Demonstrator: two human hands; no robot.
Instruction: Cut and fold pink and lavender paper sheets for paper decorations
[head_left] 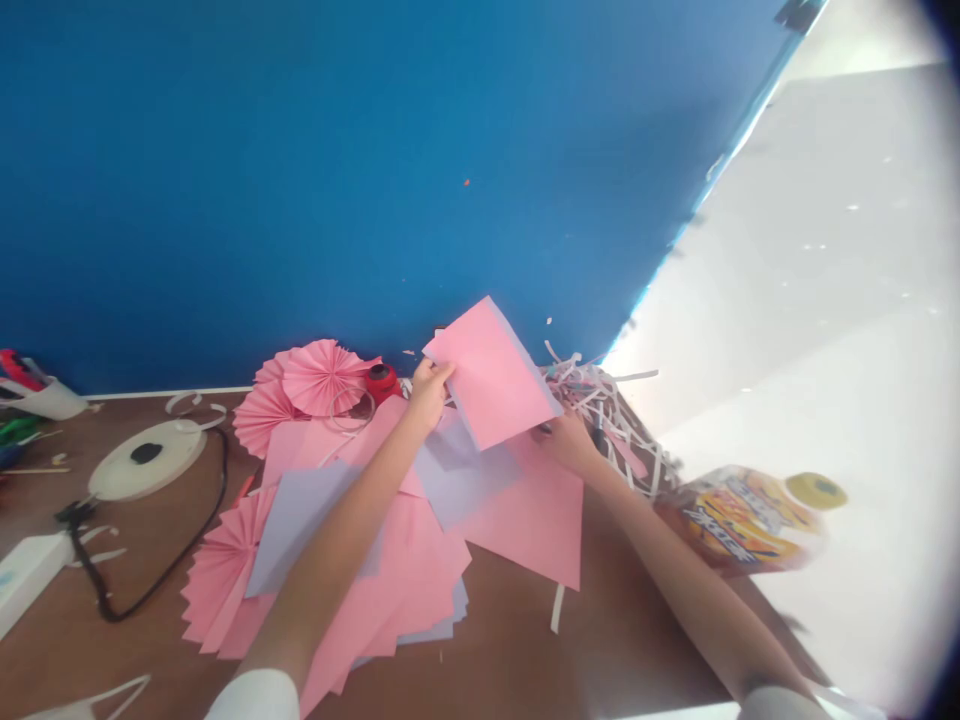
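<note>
The person's left hand pinched the near edge of a pink paper sheet between thumb and fingers, holding it tilted above a loose pile of pink and lilac paper. The right hand sat at the sheet's lower corner, its fingers curled out of sight, so whether they gripped it could not be told. Behind the pile stood pleated pink paper fans and a red round object. To the pile's right lay white paper shreds and a printed foil packet; to its left, a round white disc with a black cable.
</note>
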